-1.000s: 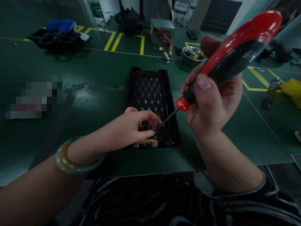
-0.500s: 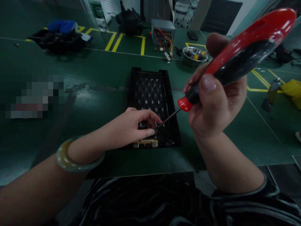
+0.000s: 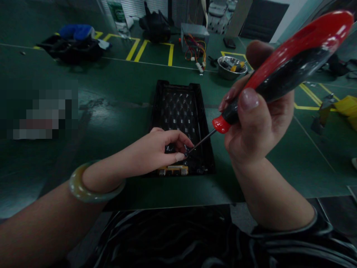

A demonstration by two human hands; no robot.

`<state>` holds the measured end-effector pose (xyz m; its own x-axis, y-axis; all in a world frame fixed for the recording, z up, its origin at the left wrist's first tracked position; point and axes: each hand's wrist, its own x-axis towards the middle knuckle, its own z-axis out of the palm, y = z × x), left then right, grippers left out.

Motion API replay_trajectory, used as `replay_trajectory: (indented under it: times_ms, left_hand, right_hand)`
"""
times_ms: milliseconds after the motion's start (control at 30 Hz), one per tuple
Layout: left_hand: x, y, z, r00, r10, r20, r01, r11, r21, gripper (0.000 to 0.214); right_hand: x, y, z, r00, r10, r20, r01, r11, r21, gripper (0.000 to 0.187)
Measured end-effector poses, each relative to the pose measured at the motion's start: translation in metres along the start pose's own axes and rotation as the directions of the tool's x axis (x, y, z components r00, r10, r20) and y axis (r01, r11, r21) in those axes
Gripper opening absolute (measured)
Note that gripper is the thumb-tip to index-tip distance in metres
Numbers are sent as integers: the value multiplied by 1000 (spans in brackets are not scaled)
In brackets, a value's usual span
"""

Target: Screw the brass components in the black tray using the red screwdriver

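A red and black screwdriver [image 3: 284, 67] is gripped in my right hand [image 3: 259, 119], its shaft slanting down and left. The tip ends at the fingertips of my left hand [image 3: 164, 149], over the front part of a black plastic casing [image 3: 206, 145]. Thumb and index finger of the left hand are pinched around the tip; a tiny dark thing shows there, too small to name. Near the casing's front edge, just below these fingers, lies a yellowish connector board [image 3: 174, 170] with metal ports. The left hand hides part of the casing's textured floor.
Behind the casing stand a metal power supply [image 3: 194, 37] with loose coloured wires and a steel bowl [image 3: 231, 70] holding small parts. A black tray [image 3: 67, 52] with blue things lies back left, near a bottle [image 3: 118, 18]. Yellow material [image 3: 347, 109] is at right.
The whole view has shifted very slightly. Both hands and the screwdriver keep nearly the same position over the casing.
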<state>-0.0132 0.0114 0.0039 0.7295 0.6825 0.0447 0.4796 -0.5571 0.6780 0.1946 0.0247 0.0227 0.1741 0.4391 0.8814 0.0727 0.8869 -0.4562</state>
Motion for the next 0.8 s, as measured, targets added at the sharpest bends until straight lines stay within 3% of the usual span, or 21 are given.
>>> replay_trajectory:
  times_ms: [100,233,367,467,533,700,800]
  left_hand:
    - [0,0,0,1000,2,5,-2,1000,-28,25]
    - [-1,1,-1,999,6,37,-2,994,-106,26]
    - [-1,3,-2,993,-9,116,35,973,-230,26]
    - [-1,3,-5,995,0,102,25,969,-244,24]
    - [-2,3,-7,997,19,75,-6,986,-168,23]
    - [-3,3,-6,996,28,88,-24,999,-42,26]
    - [-3,3,-4,996,21,92,-18,999,-28,24]
  right_hand:
    - [1,0,0,999,-38,15,37,998,55,32]
    - [0,-1,-1,998,49,50,-49,999,11,33]
    - [-3,-4,-3,979,120,163,-118,993,-21,36]
    - [-5,-10,-2,959,117,260,-119,993,-10,34]
    - [-5,-15,0,961,120,249,-128,992,16,28]
    - [-1,-15,5,990,111,85,-121,985,124,22]
    - [2,-9,5,998,49,39,-55,983,175,20]
